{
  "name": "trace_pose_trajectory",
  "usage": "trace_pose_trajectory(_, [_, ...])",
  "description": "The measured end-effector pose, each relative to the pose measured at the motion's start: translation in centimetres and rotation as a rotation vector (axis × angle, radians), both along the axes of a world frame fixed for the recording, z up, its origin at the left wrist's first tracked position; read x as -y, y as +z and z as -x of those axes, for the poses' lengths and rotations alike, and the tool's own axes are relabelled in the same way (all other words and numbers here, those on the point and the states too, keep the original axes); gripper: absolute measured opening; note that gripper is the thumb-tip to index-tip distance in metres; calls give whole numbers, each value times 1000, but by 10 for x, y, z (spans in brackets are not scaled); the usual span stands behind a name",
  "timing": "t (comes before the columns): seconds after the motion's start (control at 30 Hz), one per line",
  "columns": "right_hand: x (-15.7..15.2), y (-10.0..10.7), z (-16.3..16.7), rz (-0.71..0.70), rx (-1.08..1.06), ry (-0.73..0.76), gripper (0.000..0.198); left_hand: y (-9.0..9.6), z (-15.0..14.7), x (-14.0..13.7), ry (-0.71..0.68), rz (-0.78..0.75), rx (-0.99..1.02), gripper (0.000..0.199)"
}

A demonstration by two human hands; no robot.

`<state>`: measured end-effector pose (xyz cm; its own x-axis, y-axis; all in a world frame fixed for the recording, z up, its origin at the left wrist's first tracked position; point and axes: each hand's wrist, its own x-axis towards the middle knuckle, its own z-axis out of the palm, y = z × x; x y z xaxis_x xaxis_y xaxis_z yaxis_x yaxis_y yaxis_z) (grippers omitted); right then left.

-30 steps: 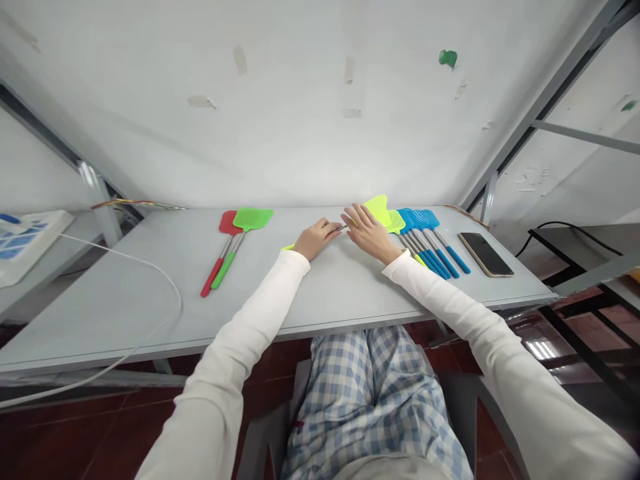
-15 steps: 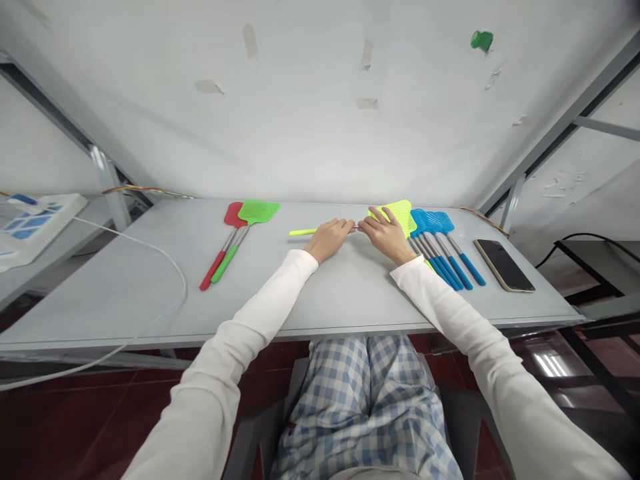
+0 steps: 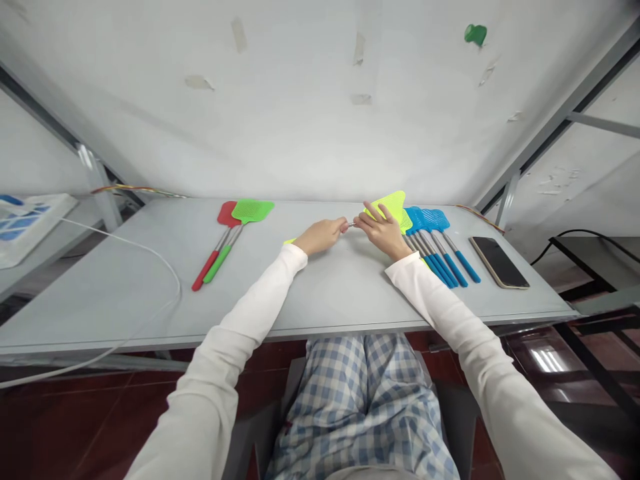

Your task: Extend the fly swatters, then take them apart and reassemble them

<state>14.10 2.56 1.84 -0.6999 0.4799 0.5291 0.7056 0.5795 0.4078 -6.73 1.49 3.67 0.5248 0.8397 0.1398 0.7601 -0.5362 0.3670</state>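
Observation:
Both hands hold one yellow fly swatter (image 3: 395,201) crosswise above the table. My left hand (image 3: 323,236) is closed round its handle side, and only a bit of yellow handle shows past the wrist. A short stretch of metal rod shows between the hands. My right hand (image 3: 381,233) pinches the rod near the head, some fingers raised in front of the yellow mesh. Just right of that hand lie several blue fly swatters (image 3: 436,219) side by side, with another yellow one partly hidden under the right wrist.
On the left a green fly swatter (image 3: 253,210) overlaps a red fly swatter (image 3: 204,270). A smartphone (image 3: 499,262) lies at the right of the grey table (image 3: 150,293). A white cable (image 3: 170,267) crosses the left side. The wall (image 3: 300,147) stands behind.
The swatter's handle end has swung behind my left wrist, so less of it shows. Its head is tilted up slightly more. The whole view has shifted a little.

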Motion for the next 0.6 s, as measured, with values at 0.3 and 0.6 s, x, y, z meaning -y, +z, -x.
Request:
trace_pose_trajectory(0.3, [-18,4,-40,-11,-161,-180,32,12,39,-13,-61,378,256,40])
trace_pose_trajectory(0.6, [1,7,-12,92,-162,-214,29,-10,20,-1,147,-293,-36,33])
